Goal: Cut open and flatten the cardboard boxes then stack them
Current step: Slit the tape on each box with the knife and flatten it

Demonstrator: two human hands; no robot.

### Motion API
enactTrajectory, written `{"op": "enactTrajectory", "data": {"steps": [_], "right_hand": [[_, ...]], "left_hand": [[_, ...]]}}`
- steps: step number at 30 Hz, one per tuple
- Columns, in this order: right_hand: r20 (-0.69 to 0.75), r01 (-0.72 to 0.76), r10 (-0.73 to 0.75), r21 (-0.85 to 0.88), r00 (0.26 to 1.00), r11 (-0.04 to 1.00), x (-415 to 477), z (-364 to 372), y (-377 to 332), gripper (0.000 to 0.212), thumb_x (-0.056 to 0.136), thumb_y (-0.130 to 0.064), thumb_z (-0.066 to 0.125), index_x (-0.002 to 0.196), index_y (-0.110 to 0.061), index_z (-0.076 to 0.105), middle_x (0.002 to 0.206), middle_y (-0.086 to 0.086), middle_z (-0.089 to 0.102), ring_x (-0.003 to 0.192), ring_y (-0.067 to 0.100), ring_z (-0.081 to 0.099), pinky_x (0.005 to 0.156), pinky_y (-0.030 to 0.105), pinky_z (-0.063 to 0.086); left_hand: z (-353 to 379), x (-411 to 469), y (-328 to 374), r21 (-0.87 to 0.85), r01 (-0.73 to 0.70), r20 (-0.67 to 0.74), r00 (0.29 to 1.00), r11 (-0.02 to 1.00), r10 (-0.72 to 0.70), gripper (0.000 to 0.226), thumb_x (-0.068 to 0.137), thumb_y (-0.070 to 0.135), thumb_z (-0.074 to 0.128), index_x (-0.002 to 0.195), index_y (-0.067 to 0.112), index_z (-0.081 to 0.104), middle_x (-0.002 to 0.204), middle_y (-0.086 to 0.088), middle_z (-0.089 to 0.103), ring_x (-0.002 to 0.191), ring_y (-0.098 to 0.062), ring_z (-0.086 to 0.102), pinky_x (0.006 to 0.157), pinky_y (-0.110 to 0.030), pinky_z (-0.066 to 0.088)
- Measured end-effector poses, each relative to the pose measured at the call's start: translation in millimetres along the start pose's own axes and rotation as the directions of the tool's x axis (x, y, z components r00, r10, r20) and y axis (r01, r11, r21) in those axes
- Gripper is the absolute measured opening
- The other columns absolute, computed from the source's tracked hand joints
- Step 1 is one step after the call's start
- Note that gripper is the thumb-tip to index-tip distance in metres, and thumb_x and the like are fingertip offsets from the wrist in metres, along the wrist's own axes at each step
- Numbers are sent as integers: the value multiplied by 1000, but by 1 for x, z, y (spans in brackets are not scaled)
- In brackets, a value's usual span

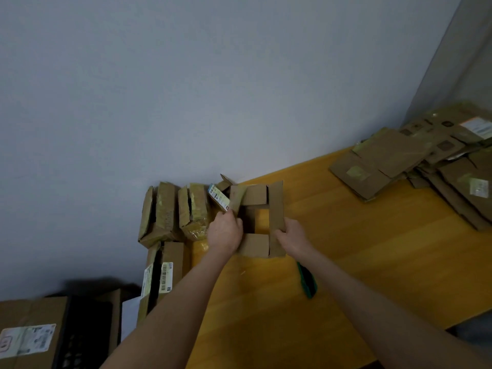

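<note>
— What's the biggest thing in front of you?
— The grey wall [186, 102], then the yellow table [372, 249] running along it to the right. At the table's far right corner lies the flat pile [399, 161], cut-open cardboard in overlapping sheets

— And on the left?
— A carton [48, 310] sits low, off the table's left edge, with a white sticker [26, 339] on top. Three taped boxes [162, 214] crowd that left edge: two stand on end against the wall, and the third is just nearer me

— Where's the one you're working on?
— The box [275, 209] is by the far edge, just right of the taped ones. Both its ends are open, flaps turned out, and I see the table through it. Whether it rests on the table or hangs just above, I cannot tell

— And your hands?
— My left hand [226, 230] grips its left wall, fingers curled over the cardboard below a label [218, 199]. My right hand [292, 235] pinches the right side, thumb on top, the other fingers hidden underneath

— Anything smaller?
— A green tool [308, 283] lies on the table, partly hidden by my right forearm and too blurred to say more
</note>
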State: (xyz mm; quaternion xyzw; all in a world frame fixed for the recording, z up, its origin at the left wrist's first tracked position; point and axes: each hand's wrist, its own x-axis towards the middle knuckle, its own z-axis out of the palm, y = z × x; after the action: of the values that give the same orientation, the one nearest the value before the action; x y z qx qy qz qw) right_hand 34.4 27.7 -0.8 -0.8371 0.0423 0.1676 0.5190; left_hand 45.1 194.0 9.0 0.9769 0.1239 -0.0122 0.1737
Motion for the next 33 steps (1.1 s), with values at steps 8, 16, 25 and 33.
{"op": "enactTrajectory", "data": {"steps": [8, 16, 25, 33], "right_hand": [[43, -278, 279, 311, 959, 909, -4, -13, 25, 24, 99, -17, 50, 123, -14, 50, 124, 10, 57, 100, 23, 60, 84, 40, 55], [-227, -151, -30, -734, 973, 663, 5, -32, 9, 107, 88, -39, 65, 150, -14, -18, 160, 15, -9, 147, 36, -2, 119, 50, 7], [-4, 66, -72, -358, 997, 932, 7, -35, -12, 64, 96, -33, 47, 150, -11, 20, 131, 14, 50, 114, 33, 52, 91, 38, 43], [-237, 146, -181, -160, 954, 976, 6, -47, -28, 25, 101, -12, 39, 78, -8, 49, 72, 0, 47, 69, 17, 44, 50, 17, 27]], "left_hand": [[-13, 16, -5, -377, 87, 156, 987, 922, -29, 24, 100, 25, 48, 109, 9, 63, 100, -8, 66, 95, -25, 62, 85, -40, 52], [-40, 10, 7, -338, -233, 284, 898, 912, 334, 23, 98, 26, 54, 82, 12, 63, 73, -1, 61, 69, -15, 59, 70, -33, 48], [-63, 15, 13, -15, -456, 131, 881, 890, 454, 28, 99, 38, 47, 114, 26, 67, 104, 4, 69, 100, -17, 62, 82, -35, 51], [-64, 11, -12, -426, -79, -159, 987, 901, 11, 71, 82, 32, 75, 143, 16, 42, 137, -4, 53, 125, -23, 50, 99, -38, 46]]}}
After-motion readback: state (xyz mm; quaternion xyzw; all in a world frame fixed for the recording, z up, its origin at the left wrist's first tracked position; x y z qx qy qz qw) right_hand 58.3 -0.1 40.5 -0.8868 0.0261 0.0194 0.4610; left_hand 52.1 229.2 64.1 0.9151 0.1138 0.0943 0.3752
